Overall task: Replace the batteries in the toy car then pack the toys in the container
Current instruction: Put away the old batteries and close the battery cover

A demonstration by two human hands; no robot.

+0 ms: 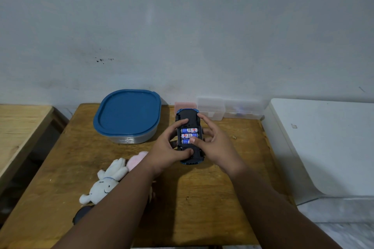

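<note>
A blue toy car (187, 116) lies upside down on the wooden table (202, 198), black underside up, battery bay uncovered. Three blue-and-white batteries (189, 135) lie side by side in the bay. My left hand (169, 150) grips the car's left side, thumb on the underside near the rear. My right hand (214, 143) holds the right side, with its thumb pressing on the nearest battery. A container with a blue lid (127, 115) on it stands to the left of the car. A white plush rabbit (105, 185) and a pink plush toy (137, 159) lie at the front left, partly under my left forearm.
A clear plastic box (228, 108) and a small pink item (185, 105) stand against the wall behind the car. A white appliance (323, 147) borders the table on the right. A dark object (81, 215) lies at the table's left front. Another wooden surface (20, 127) sits further left.
</note>
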